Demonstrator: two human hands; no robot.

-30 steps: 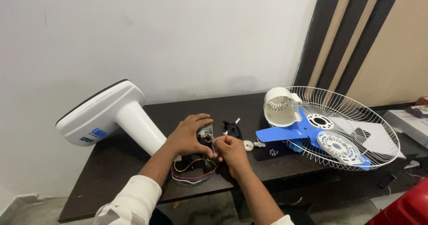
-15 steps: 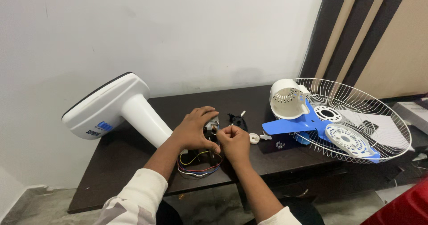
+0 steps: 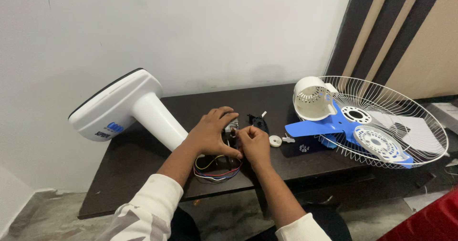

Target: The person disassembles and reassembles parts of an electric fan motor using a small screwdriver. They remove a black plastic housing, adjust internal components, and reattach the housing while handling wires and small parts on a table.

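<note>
Fan motor (image 3: pixel 232 132) sits near the front middle of a dark wooden table (image 3: pixel 133 164), mostly hidden under 2 hands. Left hand (image 3: pixel 210 132) lies curled over the motor's top, gripping it. Right hand (image 3: pixel 253 143) pinches a small part against the motor's side; what it is cannot be told. Coloured wires (image 3: pixel 214 172) loop below the motor. White fan base (image 3: pixel 124 108) lies tipped over at left. Wire fan guard (image 3: pixel 381 121) with blue blades (image 3: pixel 315 125) rests at right.
</note>
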